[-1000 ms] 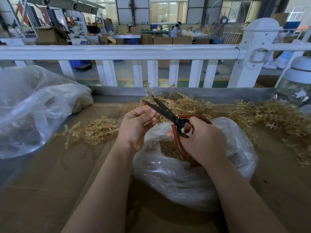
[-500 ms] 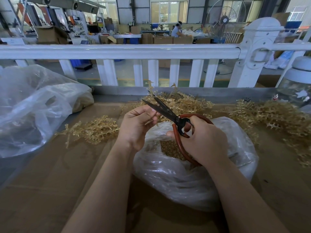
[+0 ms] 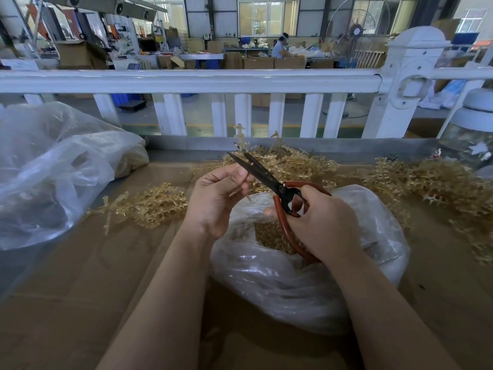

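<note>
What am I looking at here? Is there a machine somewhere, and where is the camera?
There is no machine here. These are a person's two bare hands, filmed by one wide-angle camera worn on the head, which looks forward and down.

The left hand pinches a thin gold plastic stem right by the open blades of the scissors. The right hand grips the scissors' red handles.

Under the hands sits a clear plastic bag with small gold bits inside. Piles of gold plastic branches lie on the cardboard-covered table. A second bag lies at the left, and a white railing stands behind.
</note>
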### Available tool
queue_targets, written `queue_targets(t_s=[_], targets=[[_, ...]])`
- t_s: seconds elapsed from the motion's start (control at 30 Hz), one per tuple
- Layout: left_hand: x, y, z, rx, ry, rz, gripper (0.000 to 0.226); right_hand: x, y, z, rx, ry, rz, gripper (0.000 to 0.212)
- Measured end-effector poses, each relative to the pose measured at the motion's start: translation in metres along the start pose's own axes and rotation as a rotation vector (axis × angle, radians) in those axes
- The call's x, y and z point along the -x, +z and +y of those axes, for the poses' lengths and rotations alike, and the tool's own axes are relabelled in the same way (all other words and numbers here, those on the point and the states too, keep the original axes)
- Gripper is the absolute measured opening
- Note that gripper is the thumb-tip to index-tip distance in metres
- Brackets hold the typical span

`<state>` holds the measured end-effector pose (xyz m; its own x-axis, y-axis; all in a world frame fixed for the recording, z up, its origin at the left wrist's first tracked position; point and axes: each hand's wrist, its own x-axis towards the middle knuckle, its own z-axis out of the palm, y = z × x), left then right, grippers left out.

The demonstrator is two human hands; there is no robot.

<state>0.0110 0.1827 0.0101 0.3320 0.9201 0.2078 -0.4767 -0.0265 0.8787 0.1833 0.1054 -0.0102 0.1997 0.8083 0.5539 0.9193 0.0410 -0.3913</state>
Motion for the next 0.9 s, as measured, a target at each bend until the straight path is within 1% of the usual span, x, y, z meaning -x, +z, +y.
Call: queue_targets(t_s=[0.27,0.43,0.53,0.63,0.73,0.9], targets=[[-0.0011,-0.0021,-0.0010,0.024,-0.019,-0.010,0.005,0.0009,0.0003,-0.0014,-0.068,-0.024,0.012,0.055],[-0.0013,-0.0030,-0.0006,0.025,-0.027,-0.006,0.005,-0.0003,0.0006,-0.0011,-0.076,-0.032,-0.009,0.056],[-0.0013,-0.0038,-0.0004,0.011,-0.034,-0.013,0.005,0.0003,0.0005,0.0000,-0.088,-0.067,0.005,0.056],[-0.0006,-0.0047,0.0002,-0.015,-0.033,-0.032,0.007,0.0002,0.0014,0.0022,-0.091,-0.078,-0.020,0.057],[-0.0004,-0.0055,0.0009,-0.021,-0.035,-0.045,0.008,-0.0001,0.0005,0.0014,-0.109,-0.079,-0.036,0.054],[-0.0001,-0.0032,0.0005,-0.017,-0.055,-0.046,0.012,0.0010,0.0003,0.0020,-0.089,-0.062,-0.036,0.057]])
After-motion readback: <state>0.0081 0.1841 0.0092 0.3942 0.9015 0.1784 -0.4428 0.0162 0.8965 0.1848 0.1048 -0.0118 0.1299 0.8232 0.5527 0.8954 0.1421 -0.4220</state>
